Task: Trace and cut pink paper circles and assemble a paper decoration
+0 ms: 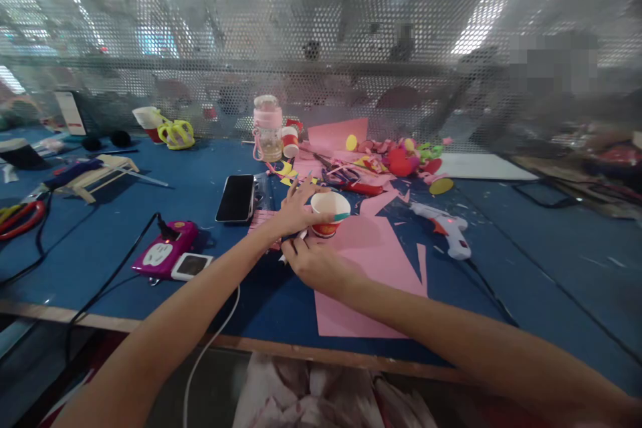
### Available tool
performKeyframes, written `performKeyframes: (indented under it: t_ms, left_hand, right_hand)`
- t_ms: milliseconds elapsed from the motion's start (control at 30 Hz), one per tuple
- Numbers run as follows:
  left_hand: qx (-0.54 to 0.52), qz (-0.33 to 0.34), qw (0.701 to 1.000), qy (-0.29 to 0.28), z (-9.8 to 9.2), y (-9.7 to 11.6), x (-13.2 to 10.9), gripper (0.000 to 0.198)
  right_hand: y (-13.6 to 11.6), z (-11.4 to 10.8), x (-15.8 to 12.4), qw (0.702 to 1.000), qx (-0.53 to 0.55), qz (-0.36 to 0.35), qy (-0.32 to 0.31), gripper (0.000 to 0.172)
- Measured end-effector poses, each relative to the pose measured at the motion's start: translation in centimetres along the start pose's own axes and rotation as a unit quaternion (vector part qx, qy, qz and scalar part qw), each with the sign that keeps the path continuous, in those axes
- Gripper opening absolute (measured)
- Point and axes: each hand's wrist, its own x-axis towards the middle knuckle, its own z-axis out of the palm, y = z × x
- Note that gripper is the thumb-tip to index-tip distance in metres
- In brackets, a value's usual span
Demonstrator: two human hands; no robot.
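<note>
My left hand (297, 211) grips a small paper cup (326, 230), red and white outside and white inside, which stands upright with its mouth facing up. The thumb lies across the near side of its rim, and the other fingers curve round the far left. Just below and left of the cup, my right hand (321, 266) is closed, fingertips pinched on a small white strip (302, 235) that looks like paper. Part of this strip is hidden by the fingers. Under the right wrist lies a large pink paper sheet (371, 307) on the blue table.
A glue gun (454, 231) with a cord lies at right. Left are a phone (237, 198) and a purple power socket (170, 247) with cables. Behind the hands stand a pink-lidded bottle (268, 128), another paper cup (289, 142) and a heap of coloured scraps (401, 162) before a perforated screen.
</note>
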Motion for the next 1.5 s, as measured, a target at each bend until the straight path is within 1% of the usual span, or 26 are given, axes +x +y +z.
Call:
performKeyframes:
  t_ms: [100,267,333,467,633,700,800,867,967,1033,1133,1233,1500]
  left_hand:
    - [-0.013,-0.007,0.999,-0.033,-0.4,0.0,0.2,0.058]
    - [-0.019,-0.034,0.997,-0.063,-1.1,0.5,0.3,0.063]
    - [-0.018,-0.042,0.997,-0.064,-1.2,0.8,0.3,0.064]
    - [-0.009,-0.044,0.997,-0.065,-1.4,1.1,0.2,0.064]
    - [-0.001,-0.039,0.997,-0.063,-1.4,0.9,0.4,0.065]
    - [-0.001,-0.029,0.997,-0.067,-1.3,0.8,0.4,0.063]
    - [-0.005,-0.019,0.997,-0.077,-1.4,0.8,0.4,0.061]
    - [-0.007,-0.028,0.996,-0.080,-1.5,0.9,0.3,0.062]
    - [-0.010,-0.052,0.995,-0.083,-1.6,1.1,0.2,0.065]
    - [-0.013,-0.066,0.994,-0.089,-1.6,1.1,0.1,0.066]
    - [-0.018,-0.070,0.993,-0.091,-1.5,1.1,0.1,0.067]
    - [-0.020,-0.065,0.994,-0.084,-1.3,0.9,0.1,0.068]
    - [-0.039,-0.040,0.997,-0.062,-1.0,0.6,0.2,0.065]
  right_hand:
    - [0.3,0.7,0.5,1.000,-0.016,0.002,-0.012,0.035]
    - [0.4,1.2,1.0,0.998,-0.047,0.027,-0.016,0.039]
    - [0.4,1.4,1.3,0.998,-0.047,0.042,-0.022,0.041]
    - [0.4,1.8,2.1,0.997,-0.030,0.064,-0.041,0.037]
    - [0.4,2.2,2.4,0.996,-0.024,0.068,-0.060,0.036]
    - [0.3,2.2,2.3,0.996,-0.031,0.061,-0.058,0.036]
    - [0.0,1.9,2.1,0.995,-0.057,0.066,-0.037,0.037]
    - [-0.2,1.6,1.9,0.994,-0.076,0.070,-0.028,0.037]
    - [-0.3,1.0,1.5,0.995,-0.079,0.049,-0.033,0.038]
    - [-0.3,0.5,1.1,0.996,-0.059,0.034,-0.048,0.037]
    - [-0.3,0.1,0.2,0.997,-0.020,0.040,-0.068,0.030]
    - [-0.1,0.1,-0.9,0.998,-0.002,0.042,-0.049,0.024]
    - [1.7,0.4,-4.2,0.999,0.012,-0.045,-0.001,0.027]
